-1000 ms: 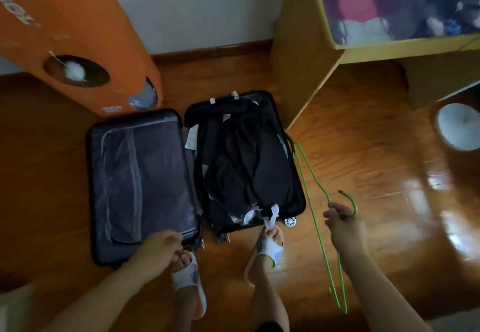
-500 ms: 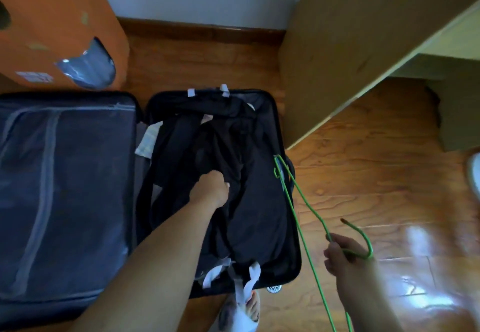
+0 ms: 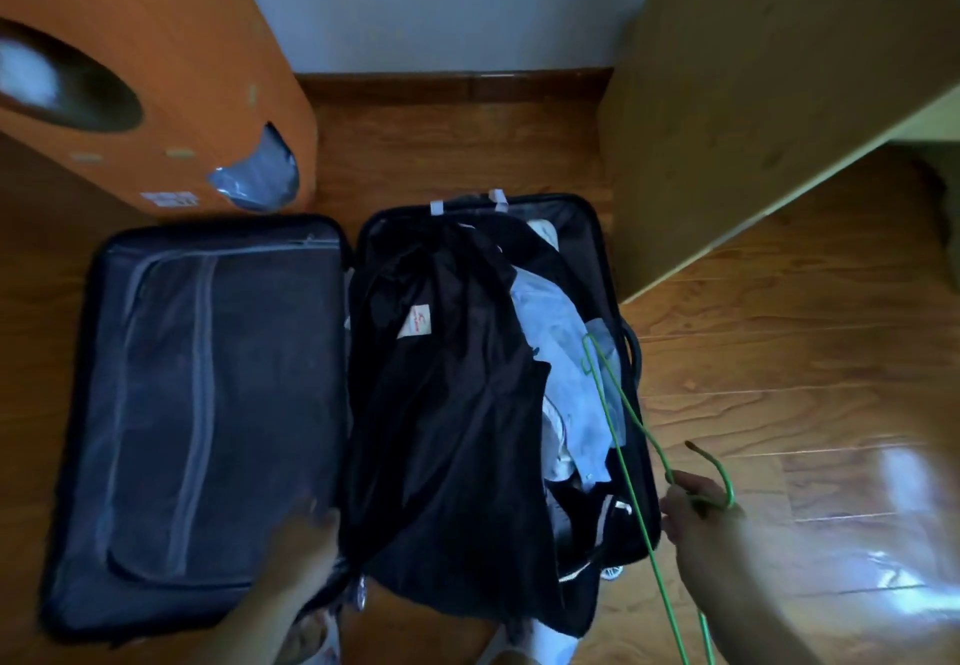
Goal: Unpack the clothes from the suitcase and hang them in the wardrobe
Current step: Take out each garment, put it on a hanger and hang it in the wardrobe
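Left hand (image 3: 306,545) has dragged black garment (image 3: 452,404) near-left, grip too blurred to tell, uncovering white clothes (image 3: 566,383); right hand (image 3: 696,513) grips green hanger (image 3: 623,430); suitcase (image 3: 218,404) on wood floor (image 3: 779,378).

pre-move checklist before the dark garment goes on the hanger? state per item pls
1. Green hanger in right hand, gripped near the hook: ok.
2. Dark garment held by left hand: cannot tell, hand is motion-blurred.
3. Garment clear of the suitcase: not ok, still draped over the right half.
4. Neck opening found: cannot tell; only a label shows.
5. Pale clothing underneath uncovered: ok.
6. Wardrobe rail in view: not ok.
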